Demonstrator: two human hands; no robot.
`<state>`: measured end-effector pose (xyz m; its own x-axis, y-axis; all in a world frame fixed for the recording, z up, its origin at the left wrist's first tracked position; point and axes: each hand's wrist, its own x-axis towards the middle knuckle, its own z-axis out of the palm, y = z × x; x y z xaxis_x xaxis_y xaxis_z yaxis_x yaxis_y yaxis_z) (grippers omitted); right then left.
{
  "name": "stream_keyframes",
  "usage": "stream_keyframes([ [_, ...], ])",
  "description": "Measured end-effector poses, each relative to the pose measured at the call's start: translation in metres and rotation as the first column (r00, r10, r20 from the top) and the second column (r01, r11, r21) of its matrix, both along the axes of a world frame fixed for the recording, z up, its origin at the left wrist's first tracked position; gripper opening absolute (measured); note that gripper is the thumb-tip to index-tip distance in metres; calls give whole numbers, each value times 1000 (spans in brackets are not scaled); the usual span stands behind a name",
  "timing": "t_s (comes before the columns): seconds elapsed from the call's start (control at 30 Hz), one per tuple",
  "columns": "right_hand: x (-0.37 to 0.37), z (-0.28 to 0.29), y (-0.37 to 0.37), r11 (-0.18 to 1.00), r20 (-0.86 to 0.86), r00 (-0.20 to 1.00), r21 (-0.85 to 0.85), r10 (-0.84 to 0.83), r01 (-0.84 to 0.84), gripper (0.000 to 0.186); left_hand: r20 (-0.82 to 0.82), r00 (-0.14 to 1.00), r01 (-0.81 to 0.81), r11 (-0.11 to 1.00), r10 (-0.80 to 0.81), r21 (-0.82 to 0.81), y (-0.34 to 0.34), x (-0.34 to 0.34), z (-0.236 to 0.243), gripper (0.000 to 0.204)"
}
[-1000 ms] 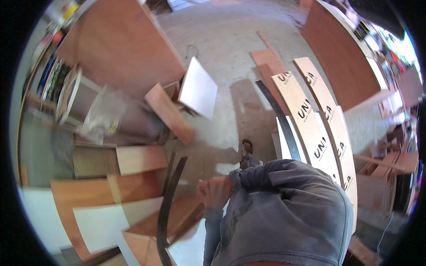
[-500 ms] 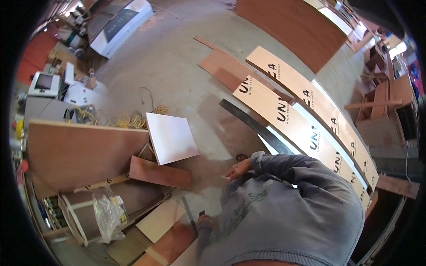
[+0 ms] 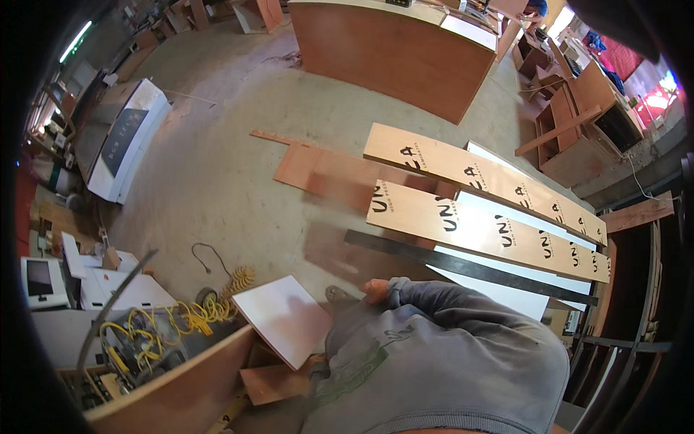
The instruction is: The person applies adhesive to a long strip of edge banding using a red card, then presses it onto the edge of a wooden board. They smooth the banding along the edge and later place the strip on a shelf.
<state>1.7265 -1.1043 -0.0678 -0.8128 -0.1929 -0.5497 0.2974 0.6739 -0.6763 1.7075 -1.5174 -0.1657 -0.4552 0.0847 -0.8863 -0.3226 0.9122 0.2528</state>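
Note:
My left hand (image 3: 316, 359) is low in front of me, partly hidden by my grey sleeve, close to the lower right edge of a white square panel (image 3: 283, 318). Whether it touches the panel, or holds anything, I cannot make out. Farther forward, my right hand (image 3: 375, 291) is held in front of my body with nothing visible in it; its fingers are too blurred to read. Under the white panel's lower corner lies a reddish-brown board (image 3: 275, 383). A dark, narrow curved strip (image 3: 108, 316) rises at the left, in front of the cluttered bench.
Long printed boards (image 3: 491, 235) lie at the right, beside a black strip (image 3: 463, 265) and white sheets. A large brown counter (image 3: 390, 61) stands at the back. Coiled yellow hose (image 3: 210, 311) and an upright brown panel (image 3: 173, 383) occupy the left.
My view has swung, bringing more of the back of the workshop into sight. My left hand now appears nearer the white panel. The dark narrow strip now shows at the far left.

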Motion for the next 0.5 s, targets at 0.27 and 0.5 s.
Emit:
stream_keyframes([
  [0.27, -125, 24, -30, 977, 118, 977, 139, -179, 162, 51, -234, 951, 181, 978, -200, -101, 40, -273, 14, 33],
  [0.5, -225, 110, 18, 966, 125, 991, 257, -39, 6, 48, -333, 888, 366, 927, -319, 88, 162, -428, 43, 35],
])
